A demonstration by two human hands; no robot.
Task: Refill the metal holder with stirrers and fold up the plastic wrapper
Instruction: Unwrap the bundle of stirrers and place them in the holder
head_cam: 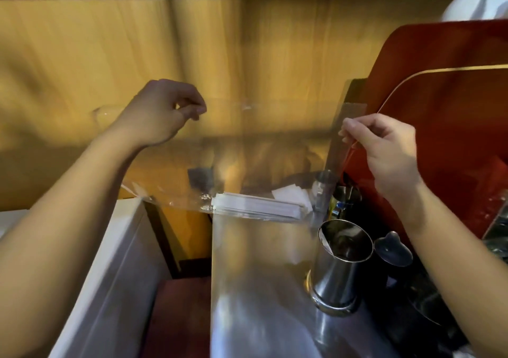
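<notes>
My fingers (192,110) on the left hand (162,112) are pinched shut on one top corner of the clear plastic wrapper (264,170), and the fingers of my right hand (384,148) are pinched shut on the opposite top corner, where a narrow strip of the plastic stands up above my fingertips. The wrapper hangs stretched between the two hands like a sheet, wide and see-through, its lower edge trailing down below them toward the shiny table (261,289). Through the plastic, below and between my hands, I see a flat bundle of white paper-wrapped stirrers (255,206) lying at the far edge of the table; whether they sit inside the wrapper's bottom or just behind it I cannot tell. Below my right hand stands the metal holder (341,269), an upright steel cup with an open mouth, with only a scrap of something pale at its inner rim. Just to its right sits a dark lidded pot (393,250). Behind my right hand rises a red panel (445,96) with a thin gold line. Below my left forearm runs a white cabinet (110,275), and behind both hands is a wooden wall (110,41).
</notes>
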